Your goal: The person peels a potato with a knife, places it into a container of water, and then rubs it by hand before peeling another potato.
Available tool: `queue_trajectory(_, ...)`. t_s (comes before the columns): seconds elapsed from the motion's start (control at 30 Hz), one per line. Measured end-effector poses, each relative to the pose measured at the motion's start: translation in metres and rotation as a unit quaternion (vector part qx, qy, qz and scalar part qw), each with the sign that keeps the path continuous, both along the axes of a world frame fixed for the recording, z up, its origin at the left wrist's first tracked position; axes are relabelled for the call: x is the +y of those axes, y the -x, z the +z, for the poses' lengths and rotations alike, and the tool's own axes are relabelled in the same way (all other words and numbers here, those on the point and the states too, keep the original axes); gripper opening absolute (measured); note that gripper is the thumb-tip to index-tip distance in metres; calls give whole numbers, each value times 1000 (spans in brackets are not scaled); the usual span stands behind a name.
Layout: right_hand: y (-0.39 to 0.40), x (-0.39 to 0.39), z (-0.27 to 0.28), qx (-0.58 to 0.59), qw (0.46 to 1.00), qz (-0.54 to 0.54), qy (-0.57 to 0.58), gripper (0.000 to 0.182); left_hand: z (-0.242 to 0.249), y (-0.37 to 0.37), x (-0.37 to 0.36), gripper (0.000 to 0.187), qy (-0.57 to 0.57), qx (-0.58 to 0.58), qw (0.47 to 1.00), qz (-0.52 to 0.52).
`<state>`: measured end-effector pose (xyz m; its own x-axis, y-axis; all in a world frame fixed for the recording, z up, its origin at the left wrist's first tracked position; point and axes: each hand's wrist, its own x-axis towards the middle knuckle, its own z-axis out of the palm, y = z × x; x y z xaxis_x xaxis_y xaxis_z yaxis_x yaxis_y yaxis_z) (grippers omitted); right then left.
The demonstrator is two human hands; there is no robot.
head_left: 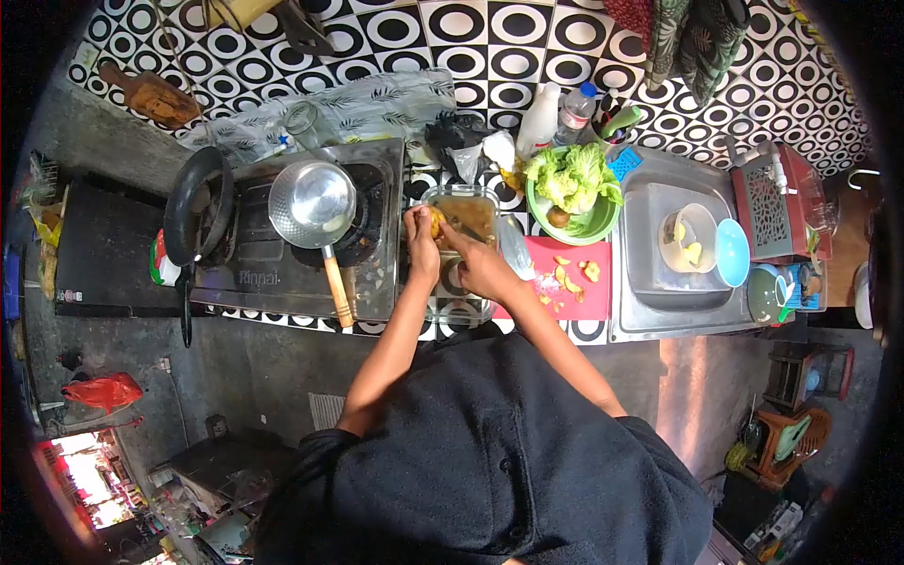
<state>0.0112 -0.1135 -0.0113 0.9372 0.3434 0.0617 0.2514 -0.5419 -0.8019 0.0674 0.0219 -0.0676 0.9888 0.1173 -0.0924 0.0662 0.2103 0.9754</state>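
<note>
Over a clear rectangular container (492, 202) with brownish contents, my left hand (424, 250) is closed around a small yellow-orange potato (436, 220). My right hand (485, 271) is closed at its side, index finger stretched toward the potato. A thin dark blade (463, 229), apparently a knife, shows by that finger; its handle is hidden in the palm. Right of my hands, a pink cutting board (595, 254) carries peelings (565, 278). Behind it a green bowl (605, 228) holds lettuce (574, 179) and a brown potato (558, 218).
To the left, a saucepan (313, 202) and a black frying pan (224, 188) sit on the gas stove (259, 254). On the right, the sink (640, 306) holds a tub (670, 254) with peeled pieces and a blue bowl (732, 254). Bottles (541, 118) stand against the tiled wall.
</note>
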Motion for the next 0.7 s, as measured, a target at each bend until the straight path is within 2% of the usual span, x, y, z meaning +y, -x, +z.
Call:
queue_trajectory(0.23, 0, -10, 5, -5, 999, 7, 42, 80, 11, 14, -5, 35, -68, -26, 997, -16)
queue_trajectory(0.33, 2, -7, -3, -81, 996, -8, 45, 79, 16, 17, -9, 35, -60, -24, 998, -16)
queue_trajectory(0.43, -3, -6, 2, -42, 998, -32, -21, 70, 13, 13, -9, 37, -47, -28, 998, -13)
queue_trajectory(0.5, -9, -6, 2, -80, 996, -47, -15, 59, 4, 12, -5, 40, -5, -22, 1000, -13)
queue_trajectory(0.6, -12, -8, 7, -80, 995, -64, -18, 45, 2, 11, 2, 48, 18, 57, 997, -48)
queue_trajectory(0.7, -10, -6, 1, -96, 992, -65, -48, 40, 26, 17, 1, 54, -14, 107, 993, -56)
